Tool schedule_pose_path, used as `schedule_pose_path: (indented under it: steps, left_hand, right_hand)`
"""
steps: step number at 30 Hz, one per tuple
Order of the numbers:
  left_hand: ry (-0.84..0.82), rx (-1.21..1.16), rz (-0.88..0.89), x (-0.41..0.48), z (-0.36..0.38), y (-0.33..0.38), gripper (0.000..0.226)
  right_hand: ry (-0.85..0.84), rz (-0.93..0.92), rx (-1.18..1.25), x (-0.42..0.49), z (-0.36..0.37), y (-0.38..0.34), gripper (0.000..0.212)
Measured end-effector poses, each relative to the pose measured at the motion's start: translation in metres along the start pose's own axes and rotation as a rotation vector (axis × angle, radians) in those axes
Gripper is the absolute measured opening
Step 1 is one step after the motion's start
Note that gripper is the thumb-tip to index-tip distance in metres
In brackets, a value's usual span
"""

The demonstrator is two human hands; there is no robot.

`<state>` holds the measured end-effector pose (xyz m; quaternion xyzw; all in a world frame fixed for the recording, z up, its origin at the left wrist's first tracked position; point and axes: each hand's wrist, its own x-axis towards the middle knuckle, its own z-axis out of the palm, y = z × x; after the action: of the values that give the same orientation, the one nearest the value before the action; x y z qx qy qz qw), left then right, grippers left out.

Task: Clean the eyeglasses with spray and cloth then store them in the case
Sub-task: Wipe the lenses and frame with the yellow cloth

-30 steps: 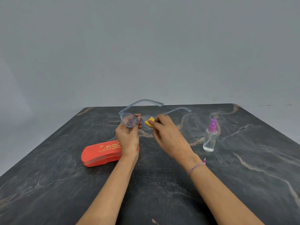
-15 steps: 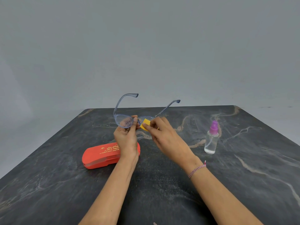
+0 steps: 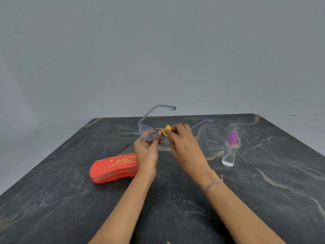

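Observation:
The eyeglasses [image 3: 148, 133] have a clear blue-grey frame and are held above the table with both temples unfolded, pointing away from me. My left hand [image 3: 146, 149] pinches the frame at the left lens near the bridge. My right hand [image 3: 184, 143] presses a small yellow cloth [image 3: 166, 131] onto the right lens, which the fingers mostly hide. The left lens shows spray droplets. A red eyeglass case [image 3: 113, 168] with gold lettering lies shut on the table, left of my left wrist. The clear spray bottle [image 3: 229, 152] with a purple cap stands upright to the right.
The dark marble table [image 3: 175, 208] fills the lower view, with its far edge just behind the glasses. A plain grey wall rises behind it. A braided bracelet [image 3: 212, 184] circles my right wrist.
The glasses tilted back and forth in my hands. The temples rose, then dropped lower and swung right. The yellow cloth shifted over the right lens toward the bridge.

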<state>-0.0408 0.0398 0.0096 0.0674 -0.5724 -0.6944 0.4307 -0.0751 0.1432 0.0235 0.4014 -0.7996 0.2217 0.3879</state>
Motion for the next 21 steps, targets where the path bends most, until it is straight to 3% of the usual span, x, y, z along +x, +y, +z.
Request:
schedule_pose_path:
  steps: [7,12,18,21]
  left_hand:
    - [0.015,0.017,0.028,-0.0004,0.0021,0.0040,0.016]
    - [-0.017,0.059,0.037,-0.0019,0.0005,0.0038,0.019]
    - [-0.009,0.057,0.058,-0.0017,0.0010,0.0042,0.017]
    - [-0.020,0.071,0.056,-0.0020,-0.0001,0.0038,0.014]
  right_hand:
    - [-0.011,0.091,0.029,0.0007,0.0034,0.0067,0.025]
    - [-0.037,0.004,0.079,0.0002,-0.0032,0.0003,0.026]
    - [-0.003,0.102,0.063,0.0012,-0.0023,0.0073,0.021]
    - [-0.030,0.058,0.095,0.0005,-0.0046,0.0026,0.023]
